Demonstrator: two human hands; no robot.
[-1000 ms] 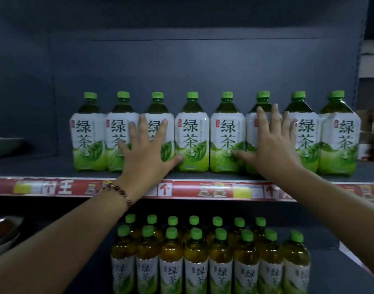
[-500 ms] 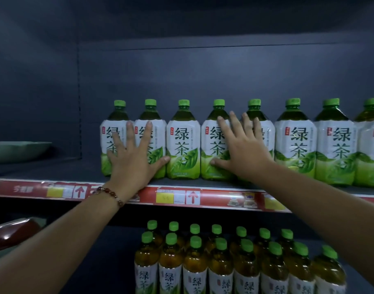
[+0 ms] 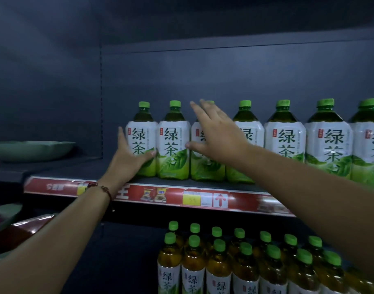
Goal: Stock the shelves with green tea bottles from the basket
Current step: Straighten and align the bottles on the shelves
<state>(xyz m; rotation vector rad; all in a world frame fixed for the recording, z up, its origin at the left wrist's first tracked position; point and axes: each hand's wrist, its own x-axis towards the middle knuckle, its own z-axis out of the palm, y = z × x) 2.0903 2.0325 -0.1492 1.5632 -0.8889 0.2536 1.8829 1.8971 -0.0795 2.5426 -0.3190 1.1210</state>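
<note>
A row of large clear-plastic green tea bottles [image 3: 284, 143] with green screw caps and white-and-green labels stands upright along the front of the dark grey metal upper shelf [image 3: 61, 169], shoulder to shoulder, and runs on past the right edge of the view. The red price strip [image 3: 173, 195] along that shelf's front edge carries a yellow tag and a white tag with a red arrow, below the third bottle in the row.

The left hand [image 3: 126, 162] is at the left end of the row, wrapped around the lower part of the leftmost large bottle [image 3: 142, 132]: the thumb lies across the green part of its label and the fingers [image 3: 120, 136] reach up along its left side, spread and blurred. A dark red beaded bracelet [image 3: 103, 188] circles the left wrist, in front of the price strip.

The right hand [image 3: 218, 136] is flat and spread, fingers released and gripping nothing, held in front of the third and fourth bottles of the row; whether the palm touches them cannot be told.

Below the row, smaller amber-coloured tea bottles [image 3: 219, 262] with green caps stand packed in ranks on the lower shelf. Left of the row, a shallow pale green dish [image 3: 33, 148] sits on the neighbouring shelf bay.
</note>
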